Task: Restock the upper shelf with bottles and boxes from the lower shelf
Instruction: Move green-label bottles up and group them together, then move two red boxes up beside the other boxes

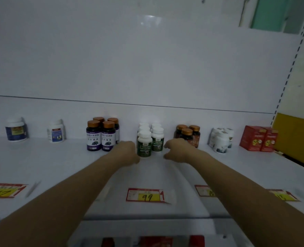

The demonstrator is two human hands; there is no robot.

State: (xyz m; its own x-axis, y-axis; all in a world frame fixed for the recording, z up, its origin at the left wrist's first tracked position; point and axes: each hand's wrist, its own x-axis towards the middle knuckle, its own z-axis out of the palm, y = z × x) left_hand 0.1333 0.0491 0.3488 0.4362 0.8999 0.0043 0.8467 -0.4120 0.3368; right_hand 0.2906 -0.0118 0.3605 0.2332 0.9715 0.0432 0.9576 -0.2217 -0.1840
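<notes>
On the upper shelf (40,163) stands a cluster of several white-capped bottles with green labels (145,146). My left hand (128,152) sits right against the left side of the front green bottle, and no finger shows around the bottle's front. My right hand (176,150) hovers just right of the cluster with fingers loosely curled, holding nothing, in front of brown-capped dark bottles (187,135). Red packages on the lower shelf (154,241) show blurred at the bottom edge.
Along the back stand purple-labelled bottles (101,138), two single white jars (15,130) (55,131), white bottles (220,139) and red boxes (259,139). Price tags (145,195) line the shelf's front edge. A slotted upright (290,72) bounds the right side.
</notes>
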